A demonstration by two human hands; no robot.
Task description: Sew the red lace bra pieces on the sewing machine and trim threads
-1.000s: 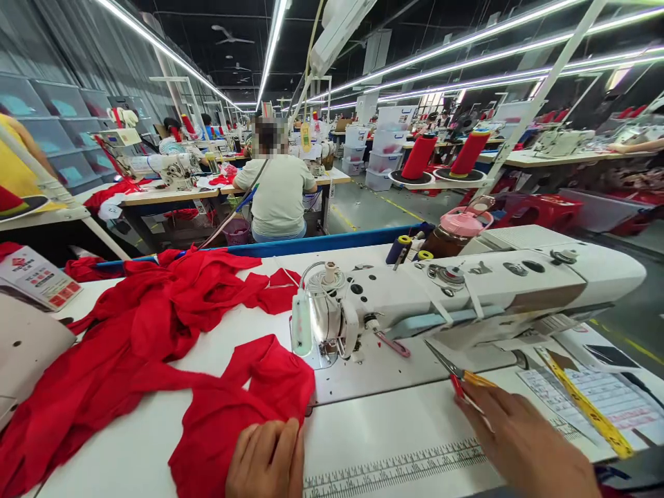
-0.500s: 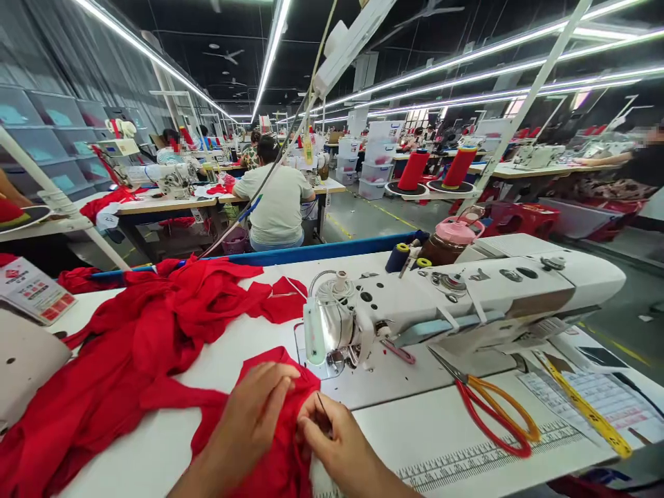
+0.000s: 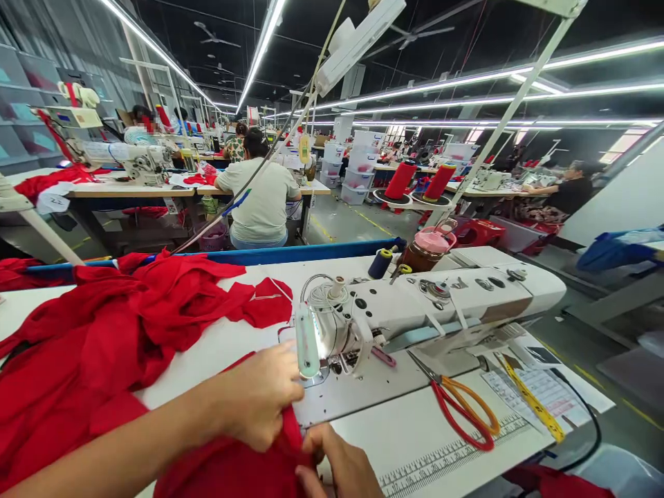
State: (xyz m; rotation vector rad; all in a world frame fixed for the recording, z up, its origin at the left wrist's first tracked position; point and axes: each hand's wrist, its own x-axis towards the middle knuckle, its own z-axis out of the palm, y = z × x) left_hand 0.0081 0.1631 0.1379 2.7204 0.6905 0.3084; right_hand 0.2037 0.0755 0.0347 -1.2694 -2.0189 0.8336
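In the head view my left hand (image 3: 259,398) reaches across to the needle end of a white sewing machine (image 3: 409,311), its fingers curled down on a piece of red fabric (image 3: 228,463). Its fingertips are partly hidden beside the machine's pale green lamp strip (image 3: 308,342). Lower and to the right, my right hand (image 3: 345,463) has thumb and forefinger bent at the right edge of the same fabric. A larger heap of red fabric (image 3: 114,332) spreads over the table on the left.
Scissors (image 3: 461,408) with red and orange handles lie right of the machine, by a yellow tape measure (image 3: 534,401) and a printed ruler strip (image 3: 446,460). Behind the machine stand a pink-lidded jug (image 3: 433,245) and a dark thread spool (image 3: 380,263). A co-worker (image 3: 259,194) sits ahead.
My left hand has moved up and right toward the needle area, drawing the fabric along. My right hand has shifted lower. The camera view has turned to the right.
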